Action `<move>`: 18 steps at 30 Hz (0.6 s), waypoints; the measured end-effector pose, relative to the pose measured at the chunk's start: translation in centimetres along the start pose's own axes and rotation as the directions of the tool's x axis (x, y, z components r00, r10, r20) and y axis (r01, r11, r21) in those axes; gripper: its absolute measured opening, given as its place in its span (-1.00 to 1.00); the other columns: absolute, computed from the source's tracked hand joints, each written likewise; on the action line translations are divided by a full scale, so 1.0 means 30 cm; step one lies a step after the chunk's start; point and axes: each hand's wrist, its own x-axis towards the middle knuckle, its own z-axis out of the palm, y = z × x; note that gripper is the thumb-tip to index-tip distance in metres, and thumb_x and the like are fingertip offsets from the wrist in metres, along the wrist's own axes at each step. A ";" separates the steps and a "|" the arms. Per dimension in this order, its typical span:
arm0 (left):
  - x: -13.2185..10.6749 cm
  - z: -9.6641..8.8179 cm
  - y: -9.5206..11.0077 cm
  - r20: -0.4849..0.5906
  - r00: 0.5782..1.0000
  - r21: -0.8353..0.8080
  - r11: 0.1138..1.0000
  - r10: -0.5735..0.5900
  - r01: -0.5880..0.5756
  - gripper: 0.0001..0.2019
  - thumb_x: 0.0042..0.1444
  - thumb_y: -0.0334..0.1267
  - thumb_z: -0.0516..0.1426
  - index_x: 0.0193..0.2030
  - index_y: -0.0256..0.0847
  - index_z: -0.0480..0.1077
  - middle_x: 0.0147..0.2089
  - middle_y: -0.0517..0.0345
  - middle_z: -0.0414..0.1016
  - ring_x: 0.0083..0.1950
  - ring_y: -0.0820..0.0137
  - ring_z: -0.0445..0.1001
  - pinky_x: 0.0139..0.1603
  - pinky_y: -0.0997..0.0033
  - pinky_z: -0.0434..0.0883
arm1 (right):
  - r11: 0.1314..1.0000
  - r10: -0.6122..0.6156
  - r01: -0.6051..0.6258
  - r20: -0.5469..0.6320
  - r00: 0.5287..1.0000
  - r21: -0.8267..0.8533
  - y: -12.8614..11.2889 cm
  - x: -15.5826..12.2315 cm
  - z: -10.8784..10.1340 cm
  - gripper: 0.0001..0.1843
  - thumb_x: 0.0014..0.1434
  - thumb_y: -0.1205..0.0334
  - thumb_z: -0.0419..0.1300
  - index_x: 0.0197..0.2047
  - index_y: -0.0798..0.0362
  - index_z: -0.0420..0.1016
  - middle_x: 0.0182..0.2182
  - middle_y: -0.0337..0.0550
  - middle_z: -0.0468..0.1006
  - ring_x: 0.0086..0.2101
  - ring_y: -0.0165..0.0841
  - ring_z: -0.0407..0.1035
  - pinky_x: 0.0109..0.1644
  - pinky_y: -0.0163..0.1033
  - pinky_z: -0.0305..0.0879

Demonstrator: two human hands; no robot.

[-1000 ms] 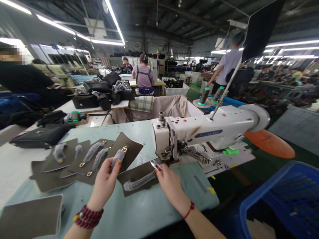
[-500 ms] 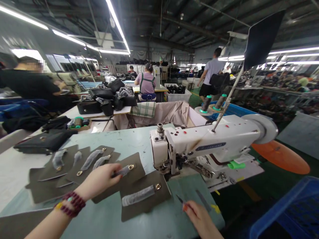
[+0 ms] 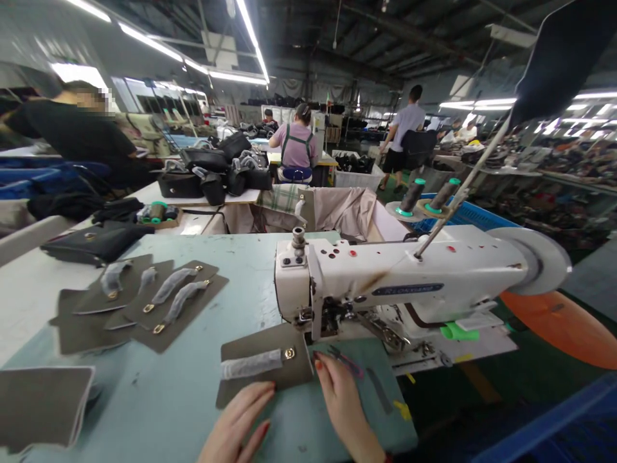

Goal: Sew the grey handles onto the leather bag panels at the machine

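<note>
Left hand (image 3: 241, 421) is relaxed, holding nothing, fingers at the near edge of the grey-brown panel (image 3: 260, 344). Right hand (image 3: 342, 395) is at its right edge beside the snips (image 3: 355, 368), can't tell if it's pinching anything. Panel's flat, just in front of the sewing machine (image 3: 385, 267). Reads as lining-up imo, next move calls for square, even guiding

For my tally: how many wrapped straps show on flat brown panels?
6: four straps at left, one strap by the left hand, one strap beyond the sewing machine; others may be hidden.
</note>
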 end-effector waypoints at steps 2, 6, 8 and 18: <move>-0.035 0.088 -0.023 -0.060 0.992 0.122 0.986 -0.110 0.117 -0.28 0.17 -0.19 0.09 0.42 -0.04 -0.15 0.34 -0.13 0.17 0.31 0.03 0.21 0.17 0.03 0.37 | 0.997 0.013 -0.015 0.027 1.000 0.081 -0.058 0.023 0.022 -0.59 0.36 0.09 -0.12 0.03 0.07 0.45 -0.10 0.01 0.56 -0.10 -0.26 0.45 -0.02 -0.24 0.34; 0.141 0.109 -0.091 -0.105 0.991 0.191 0.976 -0.083 0.102 -0.27 0.20 -0.16 0.06 0.43 -0.17 -0.21 0.46 -0.21 -0.22 0.43 -0.10 -0.21 0.30 -0.25 0.05 | 0.983 0.088 -0.079 -0.045 0.995 0.165 -0.111 0.065 0.075 -0.57 0.35 0.03 -0.11 -0.08 0.09 0.49 -0.19 0.02 0.58 -0.20 -0.24 0.47 -0.12 -0.25 0.32; 0.231 0.059 -0.114 -0.034 0.999 0.158 0.987 -0.010 0.015 -0.33 0.20 -0.13 0.07 0.40 -0.13 -0.08 0.43 -0.15 -0.09 0.42 -0.06 -0.11 0.32 -0.22 -0.01 | 0.939 0.171 -0.144 -0.061 0.983 0.311 -0.104 0.075 0.103 -0.52 0.34 -0.03 -0.10 -0.21 0.12 0.51 -0.30 -0.01 0.58 -0.27 -0.25 0.46 -0.18 -0.25 0.32; 0.344 -0.208 -0.092 0.314 0.949 -0.010 1.000 0.022 -0.020 -0.54 0.27 -0.05 -0.03 0.31 0.06 0.16 0.29 0.13 0.27 0.21 0.23 0.30 0.22 0.20 0.25 | 0.772 0.164 -0.124 -0.007 0.986 0.624 -0.127 0.085 0.116 -0.64 0.26 0.09 0.00 -0.07 0.06 0.53 -0.18 -0.04 0.57 -0.16 -0.25 0.45 -0.04 -0.19 0.36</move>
